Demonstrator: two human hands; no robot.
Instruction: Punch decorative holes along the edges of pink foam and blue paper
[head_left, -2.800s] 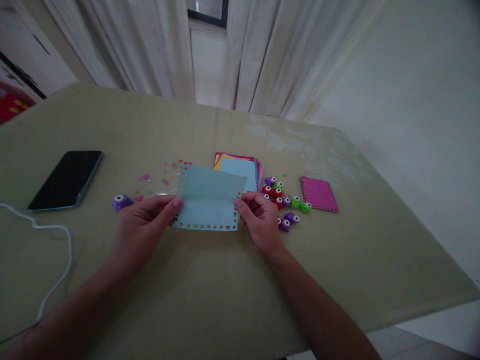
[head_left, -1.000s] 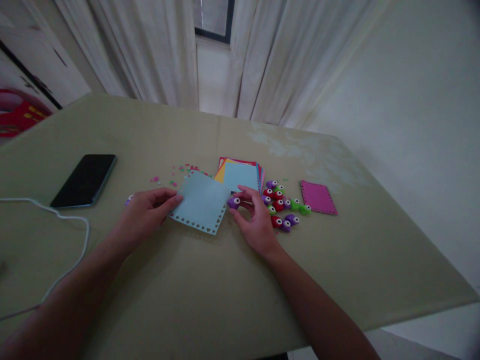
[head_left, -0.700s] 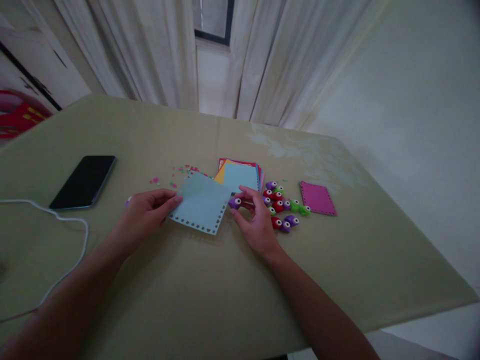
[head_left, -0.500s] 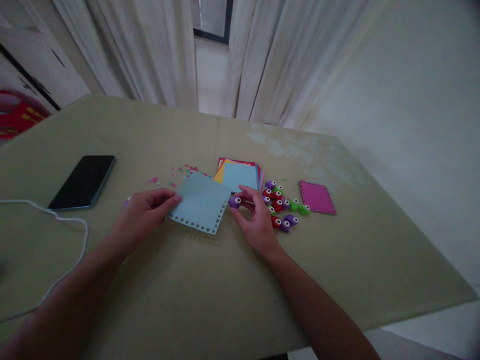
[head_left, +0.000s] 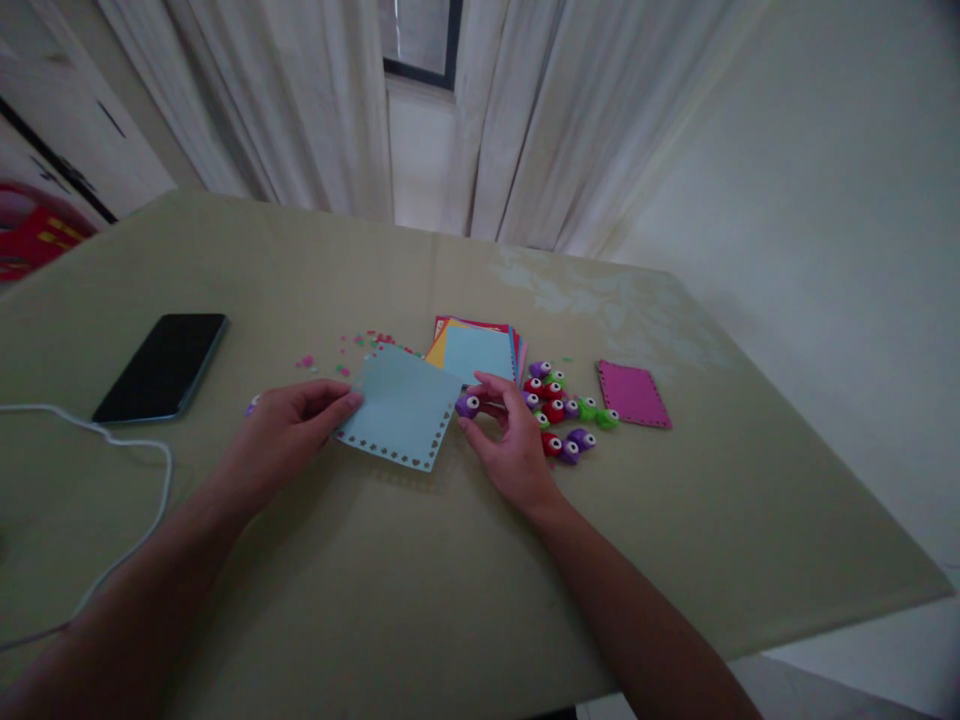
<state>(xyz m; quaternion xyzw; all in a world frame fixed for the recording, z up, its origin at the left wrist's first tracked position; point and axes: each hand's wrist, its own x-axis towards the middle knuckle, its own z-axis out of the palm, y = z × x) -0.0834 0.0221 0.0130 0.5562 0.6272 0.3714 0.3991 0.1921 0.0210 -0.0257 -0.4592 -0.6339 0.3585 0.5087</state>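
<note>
My left hand (head_left: pixel 309 425) pinches the left edge of a light blue paper sheet (head_left: pixel 401 405) between thumb and fingers. Small cut-out shapes run along the sheet's lower and right edges, and it is held tilted above the table. My right hand (head_left: pixel 510 435) is closed on a purple craft punch (head_left: pixel 466 405) with an eye-like round on it, at the sheet's right edge. Whether its slot is around the paper I cannot tell. Just right of that hand lie several red, green and purple punches (head_left: pixel 555 412).
Behind the sheet lies a stack of coloured papers (head_left: pixel 480 352), with scattered paper bits (head_left: pixel 379 338) to its left. A pink punched square (head_left: pixel 634 394) is at the right. A dark-screened phone (head_left: pixel 161 367) and a white cable (head_left: pixel 166 470) lie at the left.
The whole view has shifted very slightly. Both hands, the sheet and the purple punch keep the same places relative to each other.
</note>
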